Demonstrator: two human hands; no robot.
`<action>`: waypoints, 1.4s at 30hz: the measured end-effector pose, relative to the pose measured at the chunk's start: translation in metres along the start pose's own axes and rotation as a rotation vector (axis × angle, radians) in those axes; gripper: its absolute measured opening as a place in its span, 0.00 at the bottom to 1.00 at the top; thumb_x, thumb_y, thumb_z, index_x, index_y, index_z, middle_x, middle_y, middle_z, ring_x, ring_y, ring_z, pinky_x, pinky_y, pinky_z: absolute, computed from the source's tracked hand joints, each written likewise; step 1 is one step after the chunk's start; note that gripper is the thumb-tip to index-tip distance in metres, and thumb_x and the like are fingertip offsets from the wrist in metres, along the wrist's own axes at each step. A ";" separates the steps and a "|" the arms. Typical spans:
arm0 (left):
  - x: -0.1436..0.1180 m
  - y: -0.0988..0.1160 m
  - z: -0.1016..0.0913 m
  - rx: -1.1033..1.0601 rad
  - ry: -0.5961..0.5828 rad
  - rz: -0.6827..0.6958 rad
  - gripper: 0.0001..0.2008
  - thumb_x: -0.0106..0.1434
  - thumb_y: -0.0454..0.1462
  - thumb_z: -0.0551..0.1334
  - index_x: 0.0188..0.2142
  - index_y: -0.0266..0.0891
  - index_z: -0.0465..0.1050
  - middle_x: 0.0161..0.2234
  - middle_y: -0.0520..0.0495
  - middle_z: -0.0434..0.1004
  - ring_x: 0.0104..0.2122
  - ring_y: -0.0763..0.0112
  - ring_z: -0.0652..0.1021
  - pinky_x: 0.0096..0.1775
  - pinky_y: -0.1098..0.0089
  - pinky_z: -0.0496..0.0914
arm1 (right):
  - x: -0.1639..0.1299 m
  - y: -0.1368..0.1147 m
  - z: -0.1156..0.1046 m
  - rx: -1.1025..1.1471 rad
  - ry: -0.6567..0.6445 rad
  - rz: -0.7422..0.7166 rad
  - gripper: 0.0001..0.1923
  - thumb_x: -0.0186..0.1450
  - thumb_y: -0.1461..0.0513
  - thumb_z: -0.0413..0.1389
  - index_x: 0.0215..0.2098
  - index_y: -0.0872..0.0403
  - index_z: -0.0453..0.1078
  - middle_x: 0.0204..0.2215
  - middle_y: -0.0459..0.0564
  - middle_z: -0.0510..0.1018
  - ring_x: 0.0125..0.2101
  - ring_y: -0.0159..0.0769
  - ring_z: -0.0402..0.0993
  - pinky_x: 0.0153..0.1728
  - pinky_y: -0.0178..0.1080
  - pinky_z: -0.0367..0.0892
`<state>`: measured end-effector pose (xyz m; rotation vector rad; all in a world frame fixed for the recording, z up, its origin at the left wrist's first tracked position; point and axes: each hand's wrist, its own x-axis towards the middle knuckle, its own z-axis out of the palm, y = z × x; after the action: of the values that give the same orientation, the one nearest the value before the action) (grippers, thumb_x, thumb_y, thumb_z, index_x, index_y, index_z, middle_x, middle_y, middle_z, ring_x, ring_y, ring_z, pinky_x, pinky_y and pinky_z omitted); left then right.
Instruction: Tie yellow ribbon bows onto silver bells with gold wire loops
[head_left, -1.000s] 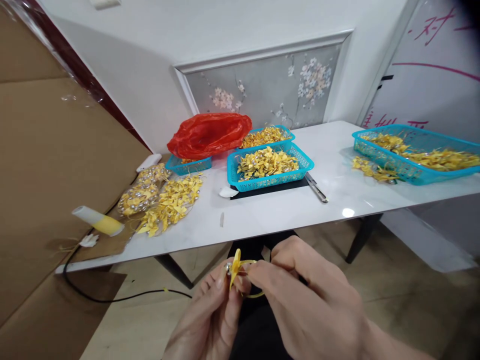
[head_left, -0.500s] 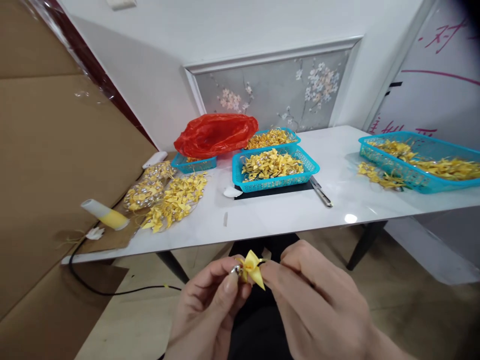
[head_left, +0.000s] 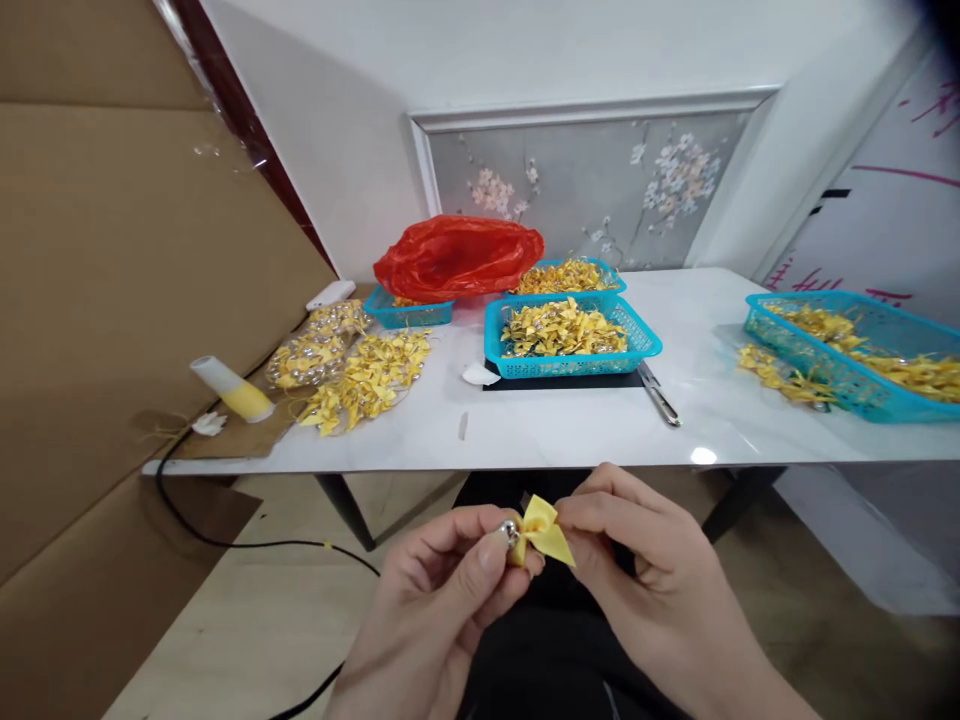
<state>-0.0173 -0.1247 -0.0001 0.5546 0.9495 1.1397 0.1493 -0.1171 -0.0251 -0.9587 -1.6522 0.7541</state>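
Both hands are meeting below the near edge of the white table (head_left: 570,440), pinching a small yellow ribbon bow (head_left: 541,531) between them. The left hand (head_left: 442,600) is gripping its silver bead end with thumb and forefinger; the right hand (head_left: 645,580) is grasping the bow's other side, fingers curled over it.

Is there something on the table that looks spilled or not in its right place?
Yes. Some yellow bows lie loose on the white table outside the right blue basket, against its near wall. A bigger loose pile of bows lies at the left end, in no basket. The bow between both hands looks neat.
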 end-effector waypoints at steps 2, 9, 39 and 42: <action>0.000 0.001 0.001 -0.014 -0.015 -0.015 0.06 0.51 0.32 0.76 0.29 0.35 0.83 0.27 0.49 0.85 0.26 0.78 0.81 0.32 0.83 0.77 | 0.000 0.001 0.000 0.012 -0.005 0.013 0.09 0.69 0.65 0.53 0.37 0.50 0.76 0.27 0.45 0.68 0.26 0.30 0.67 0.23 0.33 0.62; 0.001 0.005 0.004 -0.082 -0.002 -0.125 0.09 0.46 0.32 0.78 0.28 0.33 0.83 0.25 0.48 0.84 0.26 0.78 0.81 0.31 0.83 0.78 | 0.000 0.002 -0.001 -0.013 -0.023 0.004 0.10 0.70 0.66 0.52 0.36 0.50 0.76 0.28 0.45 0.68 0.28 0.30 0.68 0.25 0.33 0.63; 0.004 -0.002 -0.003 -0.092 -0.064 -0.172 0.06 0.51 0.31 0.75 0.30 0.32 0.83 0.27 0.47 0.85 0.28 0.78 0.82 0.34 0.84 0.78 | 0.000 0.005 -0.008 -0.083 -0.069 -0.032 0.12 0.69 0.69 0.51 0.36 0.50 0.75 0.27 0.44 0.66 0.27 0.27 0.66 0.25 0.29 0.62; 0.004 -0.002 -0.003 -0.095 -0.043 -0.177 0.07 0.49 0.31 0.76 0.29 0.32 0.83 0.27 0.47 0.85 0.28 0.78 0.82 0.33 0.84 0.78 | 0.000 0.006 -0.010 -0.078 -0.083 -0.036 0.13 0.69 0.69 0.51 0.37 0.50 0.75 0.27 0.43 0.66 0.27 0.27 0.64 0.25 0.29 0.61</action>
<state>-0.0182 -0.1217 -0.0047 0.4087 0.8841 1.0048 0.1599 -0.1138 -0.0276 -0.9613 -1.7778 0.7180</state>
